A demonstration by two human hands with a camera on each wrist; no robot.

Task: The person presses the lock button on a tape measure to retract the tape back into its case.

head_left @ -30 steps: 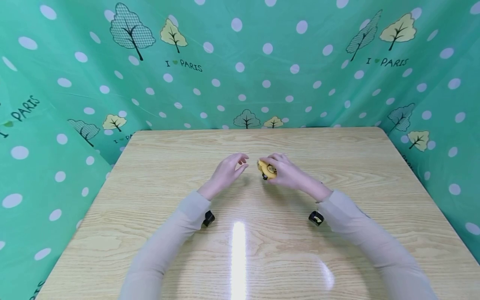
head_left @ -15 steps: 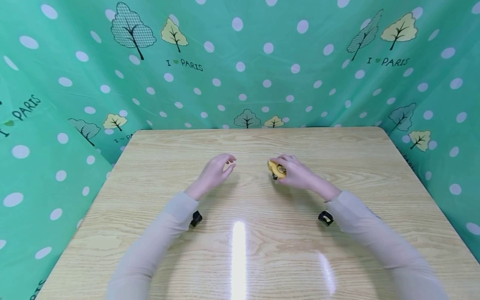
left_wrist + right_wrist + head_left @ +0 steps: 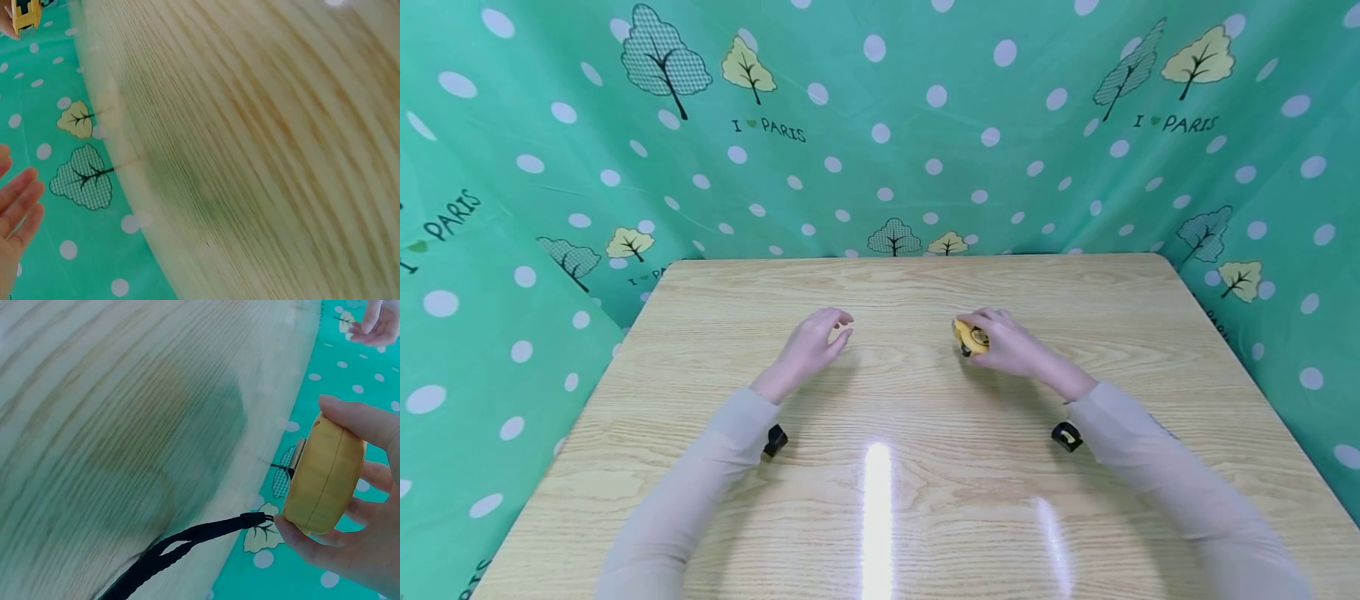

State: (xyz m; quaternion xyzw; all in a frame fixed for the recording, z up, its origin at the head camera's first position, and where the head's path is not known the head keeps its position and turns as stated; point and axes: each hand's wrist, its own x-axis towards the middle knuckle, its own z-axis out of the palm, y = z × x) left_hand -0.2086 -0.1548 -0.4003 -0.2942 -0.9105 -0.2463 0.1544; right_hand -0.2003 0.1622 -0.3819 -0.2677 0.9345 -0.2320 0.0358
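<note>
A yellow tape measure [image 3: 967, 333] with a dark round label is in my right hand [image 3: 1009, 346], right of the table's middle. In the right wrist view the thumb and fingers grip the yellow case [image 3: 326, 478] at its edges, and a metal tab [image 3: 297, 456] shows on its side. A black wrist strap [image 3: 194, 537] trails from the case over the table. My left hand [image 3: 807, 346] hovers left of the middle with loosely bent fingers and holds nothing. The left wrist view catches only part of its fingers [image 3: 22, 206].
Both hands are over a light wood-grain table [image 3: 895, 375] with glare streaks near the front. A green dotted cloth [image 3: 850, 167] with printed trees hangs behind and at both sides. Black pieces [image 3: 1066, 436] show at both sleeves.
The hands have moved apart: the left one shifted left, and the right one shifted right with the tape measure still in its grip.
</note>
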